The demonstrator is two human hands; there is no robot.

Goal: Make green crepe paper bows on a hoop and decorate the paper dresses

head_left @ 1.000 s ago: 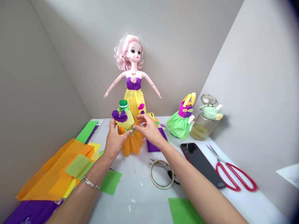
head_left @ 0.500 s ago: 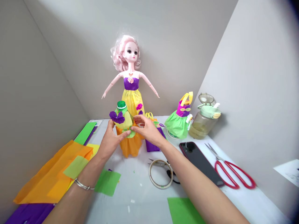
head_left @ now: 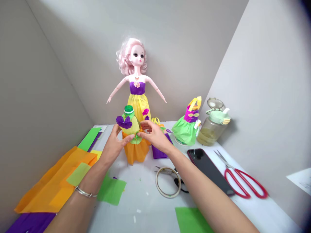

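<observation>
The paper-dressed bottle [head_left: 129, 128] is on the near side of the doll [head_left: 137, 88], and my left hand [head_left: 113, 143] and right hand [head_left: 155, 136] pinch it on both sides of its green paper bit [head_left: 137, 141].

The left hand [head_left: 115, 139] and right hand [head_left: 153, 134] hold a green-necked bottle [head_left: 128, 130] dressed in yellow and orange crepe-like paper, thumbs [head_left: 127, 139] on the light-green ruffled piece [head_left: 137, 140] at its front. Behind the bottle stands a pink-haired doll [head_left: 137, 88] in a purple-and-yellow dress [head_left: 139, 105]. To the bottle's right lies a flat black phone [head_left: 209, 171]; to its left, thin orange sheets [head_left: 54, 179].
</observation>
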